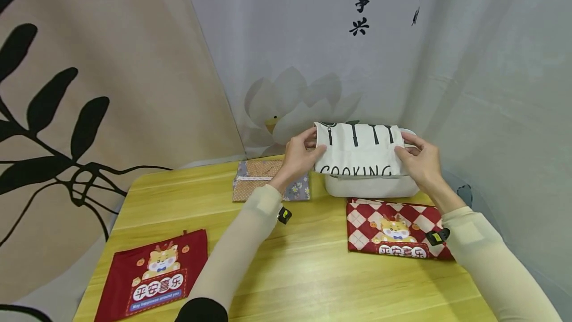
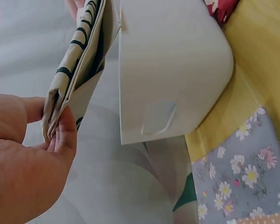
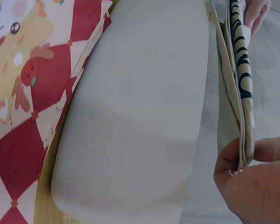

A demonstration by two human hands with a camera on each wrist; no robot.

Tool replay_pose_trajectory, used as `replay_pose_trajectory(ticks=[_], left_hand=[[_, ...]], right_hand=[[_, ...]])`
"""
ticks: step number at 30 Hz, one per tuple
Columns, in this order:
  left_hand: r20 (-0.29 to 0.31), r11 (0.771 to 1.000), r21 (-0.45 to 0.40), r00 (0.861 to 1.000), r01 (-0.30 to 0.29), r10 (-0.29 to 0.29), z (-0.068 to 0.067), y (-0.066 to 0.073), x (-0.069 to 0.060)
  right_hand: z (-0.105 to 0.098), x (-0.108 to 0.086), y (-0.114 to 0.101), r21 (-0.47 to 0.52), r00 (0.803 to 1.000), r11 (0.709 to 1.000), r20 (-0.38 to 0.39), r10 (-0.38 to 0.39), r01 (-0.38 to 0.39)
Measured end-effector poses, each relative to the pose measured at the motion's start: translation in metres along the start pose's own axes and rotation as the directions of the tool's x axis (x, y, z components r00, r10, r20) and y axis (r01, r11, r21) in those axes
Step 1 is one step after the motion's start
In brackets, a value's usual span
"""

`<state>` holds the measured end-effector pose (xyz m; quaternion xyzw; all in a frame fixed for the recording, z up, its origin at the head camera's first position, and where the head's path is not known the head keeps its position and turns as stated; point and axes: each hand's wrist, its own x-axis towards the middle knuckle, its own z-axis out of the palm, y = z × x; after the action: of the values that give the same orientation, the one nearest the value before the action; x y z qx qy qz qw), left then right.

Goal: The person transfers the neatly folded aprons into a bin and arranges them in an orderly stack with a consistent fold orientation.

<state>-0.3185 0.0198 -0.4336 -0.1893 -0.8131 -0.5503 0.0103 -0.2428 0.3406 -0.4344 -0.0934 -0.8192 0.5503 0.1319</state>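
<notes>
A folded white cloth (image 1: pixel 357 149) with "COOKING" lettering is held up over a white bin (image 1: pixel 371 187) at the back of the table. My left hand (image 1: pixel 300 155) pinches its left edge, and my right hand (image 1: pixel 419 162) pinches its right edge. The left wrist view shows the cloth's folded layers (image 2: pixel 67 74) between left thumb and fingers, beside the bin's end wall (image 2: pixel 172 70) with its handle opening. In the right wrist view the right hand (image 3: pixel 256 182) grips the cloth's corner (image 3: pixel 242 116), apart from the bin's long wall (image 3: pixel 130 102).
A floral and dotted folded cloth (image 1: pixel 295 189) lies left of the bin. In front of the bin is a red checked folded cloth (image 1: pixel 371 222). Another red cloth (image 1: pixel 152 277) lies at the table's (image 1: pixel 286 282) left front. A printed curtain (image 1: pixel 286 39) hangs behind.
</notes>
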Motion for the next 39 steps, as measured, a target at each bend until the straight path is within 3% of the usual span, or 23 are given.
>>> replay_pose_trajectory(ticks=[15,25,33,39], left_hand=[[-0.013,1.0,-0.008,1.0,0.01,-0.011,0.019,0.0,0.018],[-0.037,0.999,0.031,0.999,0.04,-0.039,0.032,0.0,0.026],[-0.02,0.997,0.042,0.997,0.071,-0.07,0.042,0.002,0.027],[0.005,0.997,0.063,0.999,0.052,-0.052,0.049,0.002,0.029]], right_hand=[[-0.009,0.009,0.007,-0.029,0.999,0.999,-0.032,0.023,-0.024],[-0.013,0.013,0.01,-0.118,0.998,0.992,-0.055,0.035,-0.041],[-0.016,0.018,0.016,-0.14,0.997,0.989,-0.068,0.043,-0.052],[-0.019,0.022,0.022,-0.169,0.994,0.982,-0.08,0.072,-0.085]])
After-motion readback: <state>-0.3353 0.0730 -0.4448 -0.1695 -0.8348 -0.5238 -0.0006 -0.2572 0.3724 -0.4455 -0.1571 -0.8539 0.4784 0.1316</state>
